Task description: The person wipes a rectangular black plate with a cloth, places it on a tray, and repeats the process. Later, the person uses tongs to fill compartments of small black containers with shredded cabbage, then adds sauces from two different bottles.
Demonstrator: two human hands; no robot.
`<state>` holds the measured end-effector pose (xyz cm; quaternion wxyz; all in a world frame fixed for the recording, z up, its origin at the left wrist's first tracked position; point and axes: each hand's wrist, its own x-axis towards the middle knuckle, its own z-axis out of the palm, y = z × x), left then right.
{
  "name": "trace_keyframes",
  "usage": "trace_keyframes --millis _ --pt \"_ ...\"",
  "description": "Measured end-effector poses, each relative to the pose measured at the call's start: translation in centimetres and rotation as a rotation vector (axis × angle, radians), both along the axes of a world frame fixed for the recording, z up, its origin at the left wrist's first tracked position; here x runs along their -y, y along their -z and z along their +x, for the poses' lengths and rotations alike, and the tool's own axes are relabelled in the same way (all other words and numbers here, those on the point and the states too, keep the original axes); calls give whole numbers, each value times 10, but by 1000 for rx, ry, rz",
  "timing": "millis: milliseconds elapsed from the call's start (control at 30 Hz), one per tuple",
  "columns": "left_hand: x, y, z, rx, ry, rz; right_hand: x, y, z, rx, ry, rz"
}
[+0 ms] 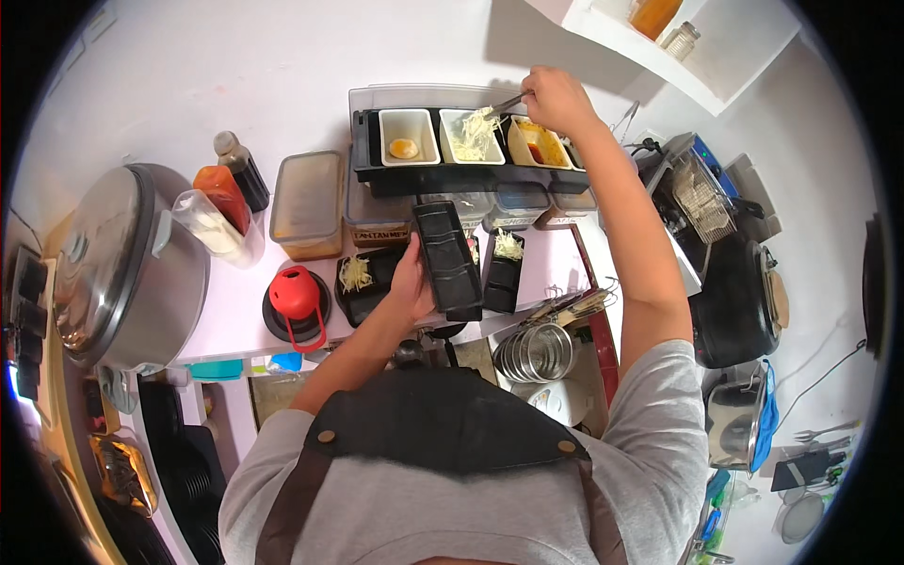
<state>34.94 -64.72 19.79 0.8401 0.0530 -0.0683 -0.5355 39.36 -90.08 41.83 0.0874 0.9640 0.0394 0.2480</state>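
My left hand (409, 281) holds up a black compartment dish (449, 258), tilted, with nothing seen in its sections. My right hand (558, 99) is shut on metal tongs (510, 104). A clump of shredded cabbage (482, 131) hangs from their tips over the middle white insert (455, 157) of a black condiment holder (431, 173). The insert to its left (408, 120) has an egg (404, 148) in it, and the right one (521, 152) holds a reddish-yellow sauce. Shredded cabbage also lies in two black dishes, one on the left (374, 296) and one on the right (503, 279).
Lidded plastic tubs (307, 205) stand below and beside the holder. Leftward are a red cup-shaped item (295, 293), squeeze bottles (219, 187) and a large lidded cooker (127, 282). Strainer baskets (544, 353) sit under the counter edge; a fryer basket (703, 201) is right.
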Motion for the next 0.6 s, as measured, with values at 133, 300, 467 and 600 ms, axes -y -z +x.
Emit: trace_keyframes --millis 133,300,467,600 --pt "18 2 7 6 -22 20 -10 -14 -6 54 10 5" --pt "30 12 7 43 16 -13 -15 -31 -20 39 110 7" --pt "32 21 5 48 5 -17 -32 -42 -49 88 67 31" --pt "32 13 0 81 -10 10 -47 -40 -73 4 4 112"
